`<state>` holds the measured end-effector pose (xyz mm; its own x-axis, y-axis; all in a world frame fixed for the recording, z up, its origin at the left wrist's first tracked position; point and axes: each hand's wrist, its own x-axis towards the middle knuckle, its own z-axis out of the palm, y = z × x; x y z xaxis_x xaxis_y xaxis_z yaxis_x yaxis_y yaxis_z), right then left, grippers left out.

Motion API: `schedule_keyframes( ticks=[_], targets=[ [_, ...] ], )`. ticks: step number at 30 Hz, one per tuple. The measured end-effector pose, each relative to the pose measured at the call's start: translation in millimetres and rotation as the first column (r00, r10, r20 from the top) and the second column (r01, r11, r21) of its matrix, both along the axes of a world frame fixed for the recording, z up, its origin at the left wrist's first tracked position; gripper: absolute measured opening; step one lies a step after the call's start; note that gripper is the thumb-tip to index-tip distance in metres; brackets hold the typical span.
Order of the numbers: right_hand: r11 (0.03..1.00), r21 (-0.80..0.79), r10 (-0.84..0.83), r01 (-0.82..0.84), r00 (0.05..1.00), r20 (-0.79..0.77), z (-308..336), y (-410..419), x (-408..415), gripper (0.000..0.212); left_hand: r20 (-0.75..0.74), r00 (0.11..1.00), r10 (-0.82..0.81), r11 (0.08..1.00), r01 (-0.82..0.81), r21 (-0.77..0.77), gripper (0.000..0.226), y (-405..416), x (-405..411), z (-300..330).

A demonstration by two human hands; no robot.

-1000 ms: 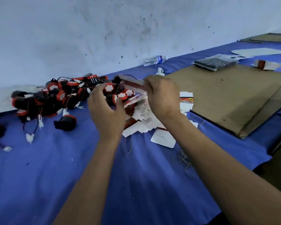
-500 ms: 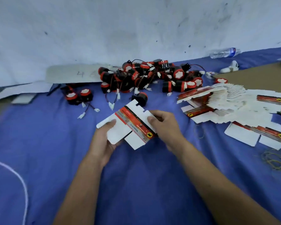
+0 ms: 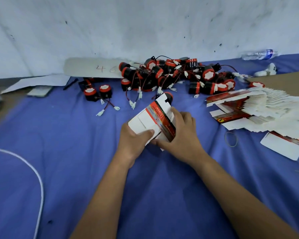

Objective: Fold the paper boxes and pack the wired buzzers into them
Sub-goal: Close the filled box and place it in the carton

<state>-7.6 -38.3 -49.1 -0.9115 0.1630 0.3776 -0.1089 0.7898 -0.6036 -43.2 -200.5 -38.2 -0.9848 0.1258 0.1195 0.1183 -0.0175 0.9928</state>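
Box blank (image 3: 152, 120) turned steeper; left grip (image 3: 134, 142) and right grip (image 3: 181, 133) both holding it.

Buzzer pile (image 3: 176, 75) behind held box (image 3: 152, 121); flat boxes (image 3: 259, 107) right.

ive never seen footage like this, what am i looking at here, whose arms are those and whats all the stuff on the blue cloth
There is no machine here. A person wears a camera on the head, so the one view looks down along their own bare arms. The left hand and the right hand both hold a flat paper box, white with a red strip, not yet folded into shape. It is held just above a blue cloth that covers the surface. Behind it, by the wall, lies a heap of buzzers, black and red with thin wires and white plugs. On the right is a fanned stack of more flat boxes. A water bottle lies far right and a white cable curves at the left.
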Motion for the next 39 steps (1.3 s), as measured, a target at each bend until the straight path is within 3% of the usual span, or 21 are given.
schedule_keyframes(
  ticks=[6, 15, 19, 26, 32, 34, 36, 38, 39],
  targets=[
    [0.976, -0.206, 0.061, -0.076, 0.995, -0.077, 0, 3, 0, 0.090, -0.226, 0.969, 0.101, 0.981, -0.135, -0.143, 0.036, -1, 0, 5],
    [0.999, -0.014, -0.049, 0.048, 0.994, -0.095, -1, 4, -3, 0.091, -0.229, 0.969, 0.092, 0.991, -0.112, -0.077, 0.042, -2, 0, 6],
    [0.999, -0.001, -0.043, 0.043, 0.996, -0.079, 2, 3, -1, 0.095, -0.259, 0.954, 0.150, 0.971, -0.192, -0.145, 0.038, 1, 1, 7],
    [0.994, -0.100, 0.039, -0.051, 0.993, -0.111, 15, -5, 6, 0.081, -0.501, 0.793, 0.345, 0.800, -0.528, -0.285, 0.034, 0, -3, 10],
    [0.990, -0.107, 0.070, -0.087, 0.985, -0.155, 14, -6, 8, 0.084, -0.652, 0.681, 0.333, 0.729, -0.625, -0.279, 0.033, -1, -1, 8],
    [0.970, -0.216, 0.074, -0.110, 0.983, -0.165, 15, -6, 8, 0.080, -0.609, 0.732, 0.306, 0.797, -0.547, -0.257, 0.032, 0, 0, 9],
    [0.921, -0.376, 0.056, -0.103, 0.989, -0.134, 15, -3, 7, 0.068, -0.411, 0.880, 0.236, 0.951, -0.297, -0.089, 0.033, 1, 1, 16],
    [0.794, -0.603, 0.062, -0.078, 0.997, -0.047, 18, -2, 6, 0.054, -0.215, 0.975, 0.063, 0.995, -0.045, 0.086, 0.054, 2, 1, 19],
    [0.681, -0.729, 0.093, -0.074, 0.996, -0.015, 20, -2, 6, 0.048, -0.183, 0.982, -0.033, 0.996, 0.048, 0.076, 0.066, 1, 1, 17]
  ],
)
